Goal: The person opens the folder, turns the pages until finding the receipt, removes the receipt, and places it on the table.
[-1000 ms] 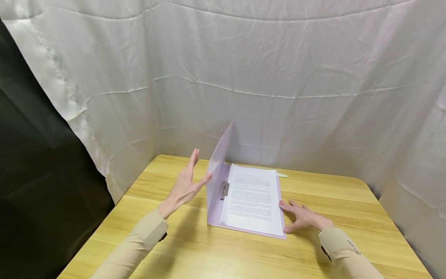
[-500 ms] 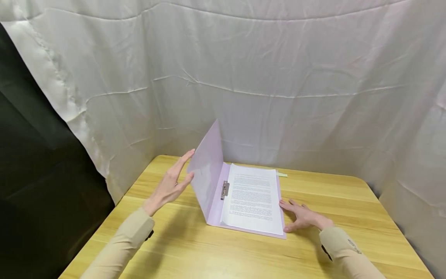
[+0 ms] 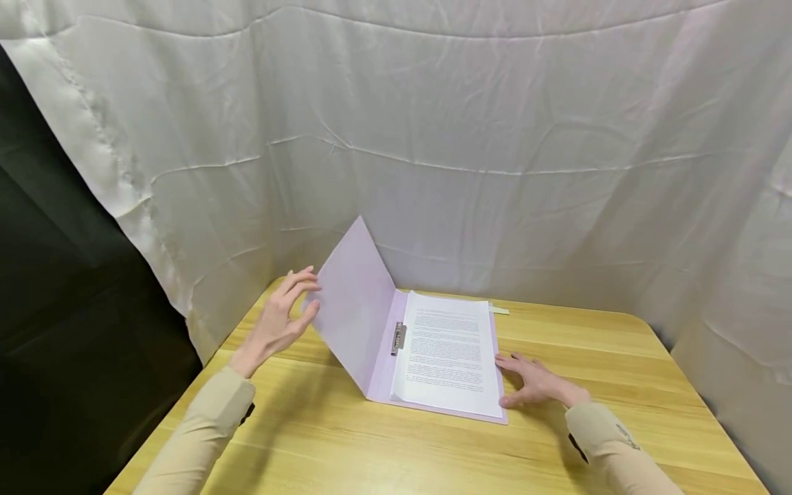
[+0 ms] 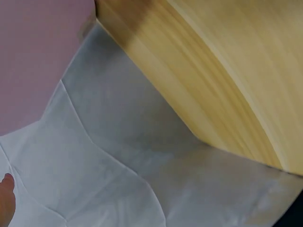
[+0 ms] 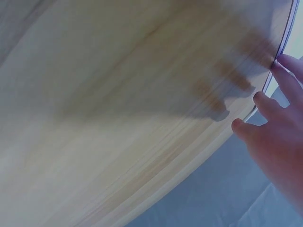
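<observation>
A lilac clip folder lies spread on the wooden table. Its cover tilts up and leans left, while the back half rests flat under a stack of printed paper. A metal lever clip sits near the spine. At the cover's outer edge is my left hand, thumb and fingers loosely bent against it. My right hand rests at the folder's right edge with fingers spread, touching it. In the right wrist view, the fingers of the right hand show; the left wrist view catches only one fingertip.
A pale tab sticks out at the folder's upper right. Grey-white cloth hangs behind and beside the wooden table, and black cloth covers the left side.
The folder's cover has swung from near upright toward the left, opening wider. My left hand has moved left with it, its fingers bending more. The right hand has stayed almost still.
</observation>
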